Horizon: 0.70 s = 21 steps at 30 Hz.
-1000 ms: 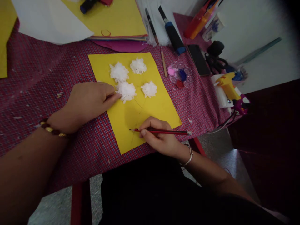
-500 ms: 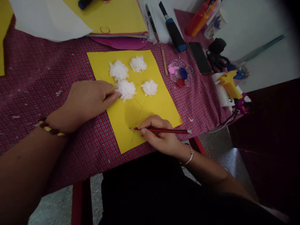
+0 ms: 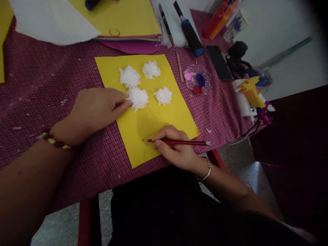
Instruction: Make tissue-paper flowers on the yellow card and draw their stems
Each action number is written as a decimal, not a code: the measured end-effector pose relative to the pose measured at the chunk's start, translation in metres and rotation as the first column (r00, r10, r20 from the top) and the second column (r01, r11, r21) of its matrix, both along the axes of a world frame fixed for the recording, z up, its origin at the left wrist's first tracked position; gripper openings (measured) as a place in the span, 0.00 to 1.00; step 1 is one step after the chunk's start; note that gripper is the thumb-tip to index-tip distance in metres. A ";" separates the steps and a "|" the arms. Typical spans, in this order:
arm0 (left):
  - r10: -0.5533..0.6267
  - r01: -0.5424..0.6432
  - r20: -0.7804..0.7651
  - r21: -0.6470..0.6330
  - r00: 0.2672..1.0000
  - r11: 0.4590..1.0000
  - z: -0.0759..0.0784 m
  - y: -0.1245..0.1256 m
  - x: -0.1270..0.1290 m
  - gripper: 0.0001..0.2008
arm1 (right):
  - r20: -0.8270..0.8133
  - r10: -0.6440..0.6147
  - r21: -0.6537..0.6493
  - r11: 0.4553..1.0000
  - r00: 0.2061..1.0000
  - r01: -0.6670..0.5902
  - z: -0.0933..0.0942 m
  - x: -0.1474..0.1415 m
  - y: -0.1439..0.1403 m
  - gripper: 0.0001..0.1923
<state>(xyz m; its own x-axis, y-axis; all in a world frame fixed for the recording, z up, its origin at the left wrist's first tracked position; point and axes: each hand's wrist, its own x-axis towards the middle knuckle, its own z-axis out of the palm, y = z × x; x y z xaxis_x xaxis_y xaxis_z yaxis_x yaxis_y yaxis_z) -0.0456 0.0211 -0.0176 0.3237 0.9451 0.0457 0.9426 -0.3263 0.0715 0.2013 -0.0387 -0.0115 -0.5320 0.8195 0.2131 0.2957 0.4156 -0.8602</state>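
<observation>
A yellow sheet of paper (image 3: pixel 176 116) lies on the table with several ruffled white paper flowers (image 3: pixel 163 96) on its upper part. Thin pencil lines run down from the flowers. My left hand (image 3: pixel 96 107) rests at the sheet's left edge, fingers curled; its thumb and fingertip close on the edge of the lower-left white paper flower (image 3: pixel 139 98). In a writing grip, my right hand (image 3: pixel 174 147) holds a red and black pencil (image 3: pixel 189 142). The pencil's point is at the sheet's lower part, beside a faint drawn line.
Beyond the sheet are a white paper (image 3: pixel 53 20) and a stack of coloured sheets (image 3: pixel 128 20). To the right lie a wooden tool (image 3: pixel 179 66), a clear palette with paint (image 3: pixel 198 80), a black phone-like slab (image 3: pixel 218 63), scissors (image 3: pixel 238 66) and a yellow glue gun (image 3: pixel 252 92).
The pencil's point and my right hand have shifted very slightly to the right. My left hand and the flowers stay where they were.
</observation>
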 end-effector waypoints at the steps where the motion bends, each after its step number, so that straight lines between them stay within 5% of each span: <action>1: 0.002 -0.002 -0.005 -0.002 1.000 1.000 0.000 0.000 0.000 0.20 | -0.001 -0.004 0.000 1.000 1.000 0.004 0.000 0.000 0.000 0.04; 21: -0.002 0.002 -0.017 -0.032 1.000 0.999 0.003 0.000 -0.001 0.21 | 0.023 0.017 -0.028 0.999 1.000 -0.017 0.002 0.001 0.001 0.04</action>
